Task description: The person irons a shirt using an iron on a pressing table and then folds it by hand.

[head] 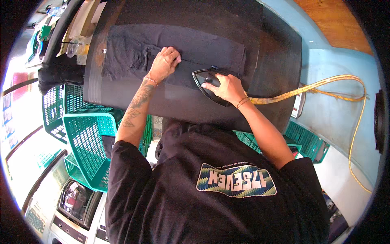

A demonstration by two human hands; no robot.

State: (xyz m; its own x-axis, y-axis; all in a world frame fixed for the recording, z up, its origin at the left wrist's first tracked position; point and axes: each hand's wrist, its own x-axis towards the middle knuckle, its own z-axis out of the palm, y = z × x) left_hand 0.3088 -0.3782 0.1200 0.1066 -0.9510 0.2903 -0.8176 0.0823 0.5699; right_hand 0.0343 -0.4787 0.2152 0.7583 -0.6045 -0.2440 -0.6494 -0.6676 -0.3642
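A dark garment (201,44), perhaps trousers, is spread over a black-covered ironing table (182,106) in front of me. Its left part is bunched and creased, and the right part lies flatter. My left hand (164,62) pinches the cloth near the middle, fingers curled in. To its right, my right hand (227,87) grips the handle of a black clothes iron (207,91). The iron's pointed tip faces left, and its sole overlaps the garment's lower right edge. The underside of the iron is hidden.
A yellow-wrapped cord (274,97) runs from the iron towards the blue wall (335,67) at right. Green plastic crates (88,143) stand below the table at left, with another crate (304,140) at right. Black cloth (61,73) hangs beside the table's left edge.
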